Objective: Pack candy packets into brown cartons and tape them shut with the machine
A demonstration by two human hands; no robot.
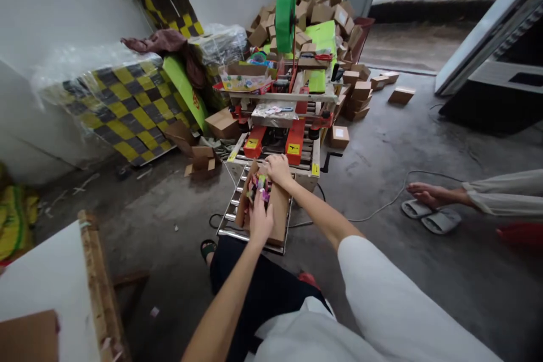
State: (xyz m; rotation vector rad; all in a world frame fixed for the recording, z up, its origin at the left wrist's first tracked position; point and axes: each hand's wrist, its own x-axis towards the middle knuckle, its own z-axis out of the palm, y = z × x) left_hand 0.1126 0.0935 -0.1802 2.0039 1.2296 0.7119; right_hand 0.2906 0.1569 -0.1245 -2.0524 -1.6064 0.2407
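Note:
A cardboard box (279,216) with its top flaps up lies on the roller conveyor (231,218) in front of me. Small wrapped pieces (258,184) in pink, purple, green and dark colours fill its opening. My left hand (262,219) reaches over the near part of the box, its fingers stretched out and touching the wrapped pieces. At the far end, my right hand (279,169) has its fingers bent over the box's edge and flap. Just beyond stands a carton taping machine (296,144) with red side parts and a green tape roll (285,17).
A heap of cardboard boxes (320,11) rises behind the machine, with several more on the floor. Wrapped yellow-and-black stacks (127,104) stand left. A cable (373,215) crosses the floor toward a person's feet (428,192). A white-topped table (46,283) is at lower left.

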